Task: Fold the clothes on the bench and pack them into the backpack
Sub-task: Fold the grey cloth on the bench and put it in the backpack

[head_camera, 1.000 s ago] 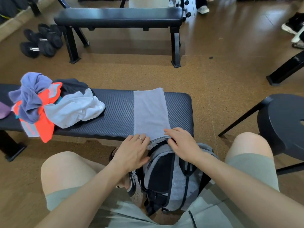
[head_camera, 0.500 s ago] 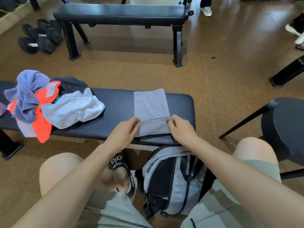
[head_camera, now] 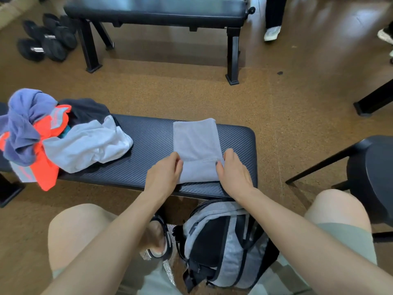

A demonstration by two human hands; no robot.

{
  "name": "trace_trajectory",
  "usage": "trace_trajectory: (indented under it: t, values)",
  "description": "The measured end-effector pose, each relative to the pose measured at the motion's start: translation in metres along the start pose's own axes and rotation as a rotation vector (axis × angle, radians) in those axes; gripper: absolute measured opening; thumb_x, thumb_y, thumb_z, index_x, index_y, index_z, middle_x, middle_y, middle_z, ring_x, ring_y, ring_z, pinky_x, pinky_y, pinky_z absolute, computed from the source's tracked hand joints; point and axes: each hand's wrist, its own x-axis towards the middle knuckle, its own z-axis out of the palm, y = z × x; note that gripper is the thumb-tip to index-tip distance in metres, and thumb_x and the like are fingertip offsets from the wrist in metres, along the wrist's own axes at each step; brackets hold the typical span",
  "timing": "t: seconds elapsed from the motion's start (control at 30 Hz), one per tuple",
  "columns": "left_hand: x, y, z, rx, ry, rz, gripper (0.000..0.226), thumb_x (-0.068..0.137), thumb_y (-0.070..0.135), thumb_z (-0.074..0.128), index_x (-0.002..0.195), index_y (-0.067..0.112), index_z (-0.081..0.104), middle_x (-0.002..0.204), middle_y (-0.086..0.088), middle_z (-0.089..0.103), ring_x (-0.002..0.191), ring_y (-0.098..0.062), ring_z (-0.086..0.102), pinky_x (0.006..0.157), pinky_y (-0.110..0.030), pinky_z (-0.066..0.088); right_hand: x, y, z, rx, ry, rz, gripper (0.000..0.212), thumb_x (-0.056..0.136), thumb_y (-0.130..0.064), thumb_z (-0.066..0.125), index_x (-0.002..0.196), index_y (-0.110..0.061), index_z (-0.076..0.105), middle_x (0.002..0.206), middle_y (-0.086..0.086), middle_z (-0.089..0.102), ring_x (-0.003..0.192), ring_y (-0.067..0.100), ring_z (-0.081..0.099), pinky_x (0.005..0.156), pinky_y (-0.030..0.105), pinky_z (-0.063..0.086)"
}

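A light grey garment [head_camera: 195, 143] lies as a narrow strip on the right part of the black bench [head_camera: 148, 145], its near end folded up over itself. My left hand [head_camera: 164, 173] pinches the left end of that folded edge. My right hand [head_camera: 232, 171] pinches the right end, fingers curled on the cloth. A grey and black backpack [head_camera: 221, 243] stands on the floor between my knees, below the bench. A heap of unfolded clothes [head_camera: 53, 137], blue, orange, black and white, sits on the bench's left part.
A second black bench [head_camera: 157, 9] stands farther back, with dumbbells [head_camera: 46, 39] on the floor to its left. A black round stool [head_camera: 374, 175] is at my right. A person's white shoe [head_camera: 272, 33] shows at the top. My sandalled foot [head_camera: 159, 239] rests beside the backpack.
Both hands lifted the garment's near end from over the backpack and carried it up onto the bench, folding it over the rest of the strip.
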Motion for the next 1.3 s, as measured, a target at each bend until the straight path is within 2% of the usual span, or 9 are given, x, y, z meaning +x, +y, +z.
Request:
trace_trajectory:
  t: [0.13,0.23,0.3,0.47,0.6,0.73,0.83,1.0,1.3]
  values:
    - [0.0,0.004,-0.007,0.283,0.157,0.33,0.027,0.1,0.037,0.047,0.114,0.015,0.056,0.102,-0.006,0.056,0.085,-0.029,0.054,0.071,-0.043,0.045,0.001,0.001,0.004,-0.107,0.041,-0.037,0.022,0.105,-0.03,0.042,0.121,-0.016,0.041,0.109,0.006,0.042,0.066,0.029,0.049,0.058,0.039,0.042]
    - [-0.005,0.01,-0.007,0.353,0.016,0.644,0.034,0.091,0.041,0.052,0.114,0.016,0.056,0.114,-0.006,0.055,0.101,-0.027,0.052,0.085,-0.04,0.044,0.001,0.002,0.007,-0.149,0.129,-0.112,0.013,0.1,-0.023,0.051,0.109,-0.014,0.047,0.099,0.005,0.037,0.061,0.025,0.04,0.053,0.035,0.033]
    - [-0.007,0.01,-0.003,0.411,-0.083,0.688,0.034,0.086,0.037,0.053,0.112,0.016,0.055,0.116,-0.005,0.055,0.102,-0.026,0.053,0.084,-0.037,0.046,0.003,0.003,0.007,-0.206,0.218,-0.201,0.01,0.096,-0.02,0.058,0.096,-0.012,0.052,0.092,0.006,0.041,0.066,0.024,0.041,0.057,0.036,0.034]
    - [-0.006,0.007,-0.002,0.441,-0.097,0.633,0.034,0.077,0.023,0.056,0.109,0.012,0.055,0.111,-0.005,0.056,0.096,-0.025,0.054,0.076,-0.035,0.046,-0.001,0.017,-0.008,-0.333,0.195,-0.633,0.029,0.091,-0.037,0.05,0.09,-0.009,0.061,0.099,0.006,0.053,0.095,0.028,0.051,0.092,0.041,0.04]
    - [-0.006,0.012,0.0,0.467,-0.097,0.57,0.036,0.068,0.012,0.061,0.104,0.009,0.057,0.104,-0.007,0.06,0.09,-0.027,0.058,0.073,-0.036,0.049,0.003,0.027,-0.018,-0.483,0.041,-0.734,0.036,0.081,-0.038,0.049,0.102,-0.011,0.058,0.107,0.004,0.054,0.104,0.027,0.051,0.111,0.048,0.032]
    - [-0.005,0.019,-0.007,0.466,-0.133,0.542,0.03,0.064,0.005,0.069,0.088,0.012,0.054,0.083,-0.005,0.057,0.071,-0.028,0.059,0.055,-0.037,0.044,0.012,0.021,-0.021,-0.39,0.077,-0.723,0.018,0.082,-0.027,0.046,0.083,-0.013,0.056,0.083,0.002,0.056,0.086,0.026,0.053,0.103,0.046,0.04]
    - [-0.008,0.014,-0.023,0.295,-0.128,0.452,0.02,0.08,0.018,0.06,0.093,0.015,0.045,0.081,-0.001,0.055,0.064,-0.029,0.057,0.049,-0.036,0.041,0.007,0.015,-0.031,-0.172,0.081,-0.63,0.014,0.082,-0.022,0.048,0.072,-0.014,0.045,0.063,-0.003,0.043,0.065,0.022,0.043,0.083,0.039,0.043]
    - [-0.01,0.006,-0.041,-0.209,-0.288,0.159,0.011,0.091,0.018,0.052,0.101,0.02,0.048,0.076,0.003,0.053,0.071,-0.016,0.049,0.065,-0.036,0.039,-0.006,0.018,-0.039,0.163,-0.142,-0.266,0.006,0.095,-0.026,0.046,0.099,-0.022,0.047,0.065,0.001,0.055,0.062,0.022,0.051,0.058,0.037,0.036]
    - [-0.022,-0.003,-0.009,-0.345,-0.166,-0.033,0.009,0.102,0.025,0.048,0.111,0.023,0.047,0.077,-0.002,0.055,0.066,-0.015,0.05,0.064,-0.039,0.041,-0.001,0.01,-0.025,0.146,-0.142,-0.089,0.017,0.102,-0.034,0.043,0.11,-0.02,0.041,0.084,0.004,0.062,0.074,0.026,0.061,0.071,0.046,0.053]
